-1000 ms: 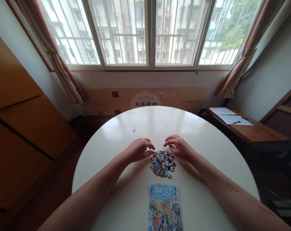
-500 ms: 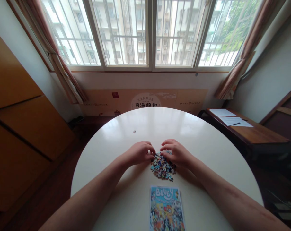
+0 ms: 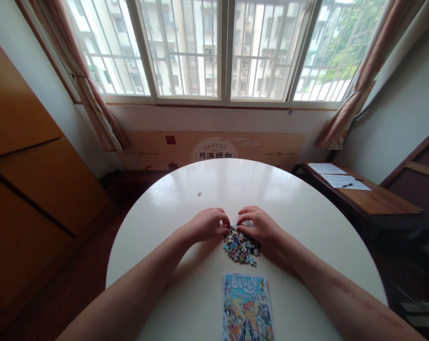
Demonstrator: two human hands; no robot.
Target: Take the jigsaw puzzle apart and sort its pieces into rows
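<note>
On the round white table (image 3: 157,222), a heap of small multicoloured jigsaw puzzle pieces (image 3: 242,248) lies between my hands. At its upper left edge is my left hand (image 3: 210,223), its fingers curved and the thumb a little apart from them. My right hand (image 3: 259,225) rests over the upper right edge, fingers bent and spread, thumb on the pieces. No piece shows clearly in either hand; pieces under the fingertips are partly hidden. Below the heap lies a picture sheet (image 3: 249,305) with "BLUEY" printed on it. One single puzzle piece (image 3: 199,193) lies farther off, to the left.
Beyond the table, a printed cardboard panel (image 3: 143,147) stands below the barred window. A wooden side table (image 3: 385,194) at the right carries papers (image 3: 326,168) and a dark pen (image 3: 347,185). An orange-brown cabinet (image 3: 33,180) is at the left.
The view has shifted very slightly. Both hands stay at the heap in nearly the same pose, and the pieces look the same.
</note>
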